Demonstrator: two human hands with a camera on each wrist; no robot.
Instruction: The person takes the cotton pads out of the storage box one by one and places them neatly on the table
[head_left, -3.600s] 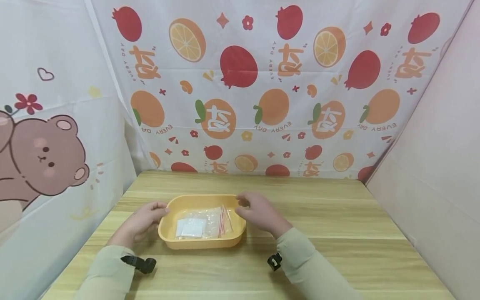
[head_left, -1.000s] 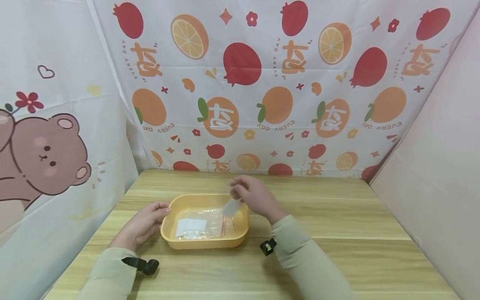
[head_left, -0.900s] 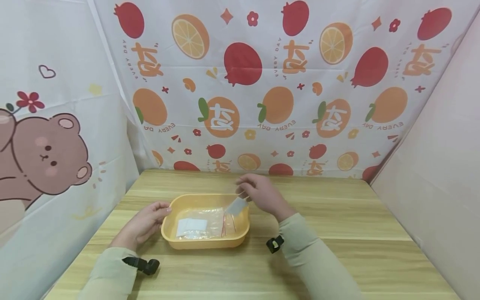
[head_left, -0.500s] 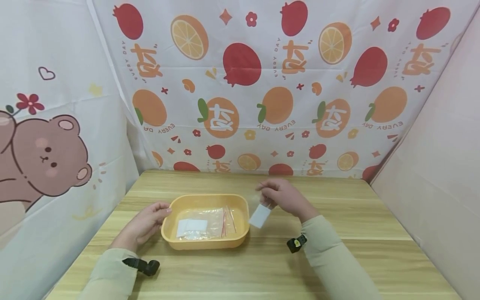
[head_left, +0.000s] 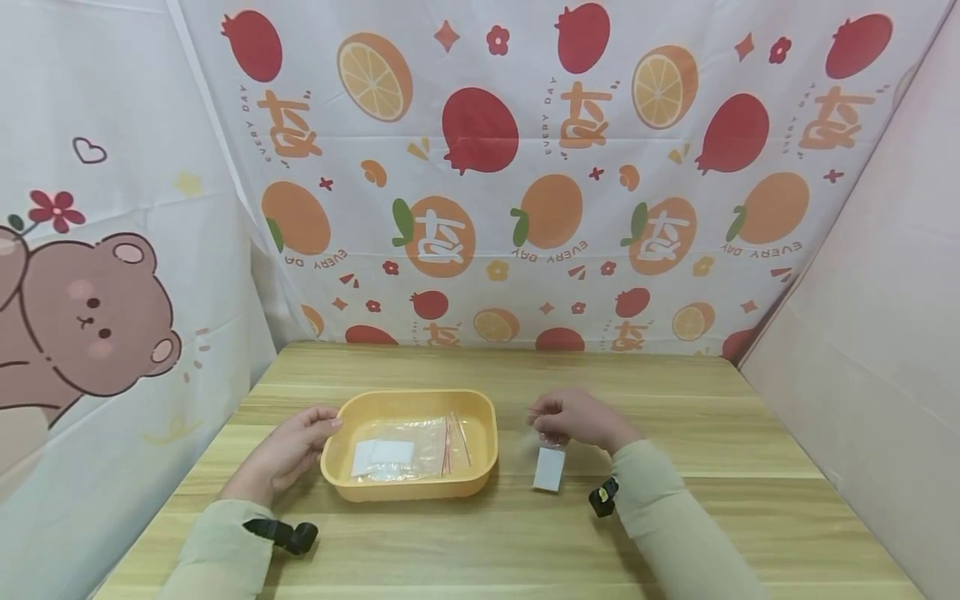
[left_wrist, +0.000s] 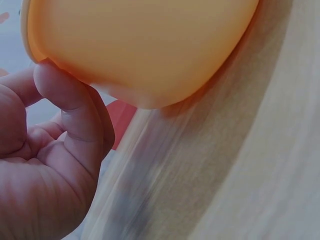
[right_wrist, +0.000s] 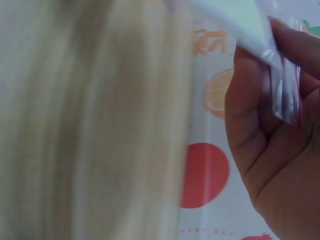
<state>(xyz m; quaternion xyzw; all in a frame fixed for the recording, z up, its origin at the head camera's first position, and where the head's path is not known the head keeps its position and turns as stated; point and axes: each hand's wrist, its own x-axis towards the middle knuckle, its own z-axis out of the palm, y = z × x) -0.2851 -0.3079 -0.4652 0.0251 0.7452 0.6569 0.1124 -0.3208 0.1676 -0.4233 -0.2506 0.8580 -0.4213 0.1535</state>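
My left hand [head_left: 288, 450] pinches the left rim of a yellow plastic tray [head_left: 412, 492]. Seen from the left wrist, thumb and bent forefinger meet at the tray's edge. Inside the tray lie several clear zip-lock bags [head_left: 427, 442] with red seal lines and flat white pieces in them. To the right of the tray, my right hand [head_left: 581, 418] grips another zip-lock bag [right_wrist: 286, 95] by its sealed end. Its white rectangular piece [head_left: 549, 470] hangs below the fingers, close over the table. The right wrist view shows the bag's plastic bunched between thumb and fingers.
The wood-grain table [head_left: 450, 554] runs back to a fruit-print cloth [head_left: 480, 217]. A cloth with a bear print [head_left: 97, 308] hangs on the left, and a plain pale wall [head_left: 862, 317] bounds the right side.
My right hand has lifted one zip-lock bag out of the tray, carried it rightward past the rim and lowered it toward the table. My left hand stays at the tray's left rim.
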